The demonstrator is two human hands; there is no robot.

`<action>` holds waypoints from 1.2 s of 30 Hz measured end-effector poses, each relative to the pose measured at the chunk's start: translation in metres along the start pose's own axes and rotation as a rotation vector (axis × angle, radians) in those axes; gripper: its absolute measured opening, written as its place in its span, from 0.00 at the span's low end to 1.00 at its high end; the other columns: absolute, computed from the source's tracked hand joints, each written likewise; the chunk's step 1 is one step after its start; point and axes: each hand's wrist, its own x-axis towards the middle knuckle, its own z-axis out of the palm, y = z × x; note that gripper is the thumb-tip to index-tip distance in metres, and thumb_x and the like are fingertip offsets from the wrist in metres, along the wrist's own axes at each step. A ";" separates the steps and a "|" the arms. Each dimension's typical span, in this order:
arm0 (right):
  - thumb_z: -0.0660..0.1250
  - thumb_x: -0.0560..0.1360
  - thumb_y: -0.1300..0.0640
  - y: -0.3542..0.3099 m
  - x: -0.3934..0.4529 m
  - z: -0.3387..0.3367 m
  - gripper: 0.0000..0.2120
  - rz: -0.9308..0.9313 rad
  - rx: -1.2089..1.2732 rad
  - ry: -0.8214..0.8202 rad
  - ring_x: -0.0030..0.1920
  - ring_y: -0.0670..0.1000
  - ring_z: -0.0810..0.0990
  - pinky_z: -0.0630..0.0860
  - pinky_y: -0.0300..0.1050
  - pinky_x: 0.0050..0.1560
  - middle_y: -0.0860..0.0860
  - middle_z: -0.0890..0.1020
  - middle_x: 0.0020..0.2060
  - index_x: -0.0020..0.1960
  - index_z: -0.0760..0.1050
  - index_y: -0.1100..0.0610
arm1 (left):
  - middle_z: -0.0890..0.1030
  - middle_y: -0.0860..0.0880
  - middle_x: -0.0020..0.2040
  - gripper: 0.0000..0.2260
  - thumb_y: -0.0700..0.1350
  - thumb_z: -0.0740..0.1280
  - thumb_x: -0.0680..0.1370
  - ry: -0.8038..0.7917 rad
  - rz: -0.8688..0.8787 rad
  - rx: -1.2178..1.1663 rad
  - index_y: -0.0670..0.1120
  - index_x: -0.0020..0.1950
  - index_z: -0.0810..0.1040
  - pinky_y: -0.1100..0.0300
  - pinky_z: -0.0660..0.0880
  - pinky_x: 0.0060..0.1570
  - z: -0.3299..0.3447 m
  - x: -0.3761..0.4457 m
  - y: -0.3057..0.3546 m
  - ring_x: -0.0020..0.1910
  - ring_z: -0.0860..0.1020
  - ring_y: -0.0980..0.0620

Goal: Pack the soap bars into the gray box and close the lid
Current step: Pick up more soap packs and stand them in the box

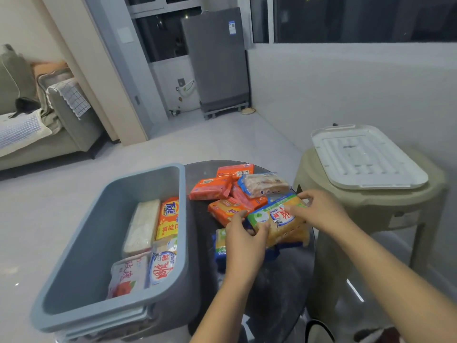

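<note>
Two hands on one yellow soap pack (279,219) near the table's (277,280) right edge: left hand (243,235) curled round its near-left corner, right hand (319,209) pinching the far-right end. Probably firm and fairly heavy inside slippery film; best held by both short ends. Gray box (99,256) open at the left edge, five or so wrapped bars along its right wall. Orange bars (212,188) unpacked behind. White lid (366,157) apart on the beige stool (371,201).

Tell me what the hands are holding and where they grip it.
Both hands hold one yellow soap pack over the dark table: the left hand grips its near left end, the right hand its far right end.
</note>
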 end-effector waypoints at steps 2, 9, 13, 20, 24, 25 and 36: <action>0.72 0.68 0.47 0.004 -0.003 -0.005 0.18 0.025 -0.031 0.003 0.34 0.41 0.76 0.67 0.37 0.28 0.46 0.78 0.38 0.53 0.72 0.53 | 0.76 0.46 0.63 0.23 0.46 0.70 0.75 0.010 -0.010 -0.054 0.47 0.69 0.69 0.72 0.77 0.39 0.003 0.004 -0.001 0.50 0.79 0.57; 0.65 0.73 0.45 0.005 -0.005 -0.007 0.16 0.116 0.023 -0.196 0.44 0.49 0.82 0.77 0.41 0.37 0.52 0.84 0.47 0.53 0.76 0.55 | 0.82 0.49 0.56 0.12 0.45 0.68 0.76 -0.008 0.030 -0.128 0.45 0.58 0.79 0.65 0.78 0.48 0.010 0.004 -0.005 0.55 0.81 0.54; 0.63 0.75 0.45 0.007 -0.005 -0.006 0.14 0.163 0.100 -0.266 0.46 0.53 0.82 0.81 0.49 0.43 0.54 0.83 0.48 0.54 0.74 0.53 | 0.82 0.52 0.55 0.12 0.46 0.67 0.77 -0.053 0.028 -0.107 0.46 0.59 0.78 0.68 0.77 0.46 0.007 0.006 -0.005 0.53 0.80 0.57; 0.66 0.74 0.49 0.008 0.003 -0.004 0.14 0.047 0.130 -0.115 0.41 0.49 0.82 0.78 0.42 0.36 0.51 0.84 0.45 0.55 0.76 0.55 | 0.79 0.55 0.45 0.10 0.46 0.70 0.74 -0.033 -0.084 -0.165 0.48 0.51 0.73 0.74 0.73 0.31 0.012 0.008 -0.010 0.41 0.78 0.64; 0.72 0.70 0.50 0.006 0.012 0.006 0.24 0.039 0.334 0.054 0.39 0.43 0.79 0.73 0.34 0.31 0.55 0.81 0.53 0.62 0.74 0.58 | 0.78 0.48 0.53 0.17 0.50 0.72 0.72 -0.025 -0.111 -0.105 0.47 0.56 0.70 0.58 0.80 0.46 0.015 0.011 -0.005 0.49 0.81 0.49; 0.73 0.69 0.51 0.006 0.013 0.009 0.26 0.046 0.354 0.080 0.41 0.44 0.79 0.71 0.33 0.31 0.56 0.80 0.57 0.65 0.72 0.58 | 0.78 0.47 0.55 0.19 0.51 0.72 0.72 -0.029 -0.105 -0.079 0.47 0.59 0.70 0.58 0.80 0.46 0.015 0.011 -0.003 0.51 0.81 0.48; 0.64 0.75 0.49 0.003 0.011 0.008 0.12 0.238 0.256 -0.112 0.41 0.52 0.84 0.82 0.50 0.46 0.52 0.85 0.42 0.49 0.79 0.56 | 0.82 0.46 0.56 0.18 0.54 0.59 0.79 -0.230 0.016 0.259 0.45 0.61 0.78 0.50 0.77 0.56 0.035 0.031 0.021 0.55 0.79 0.45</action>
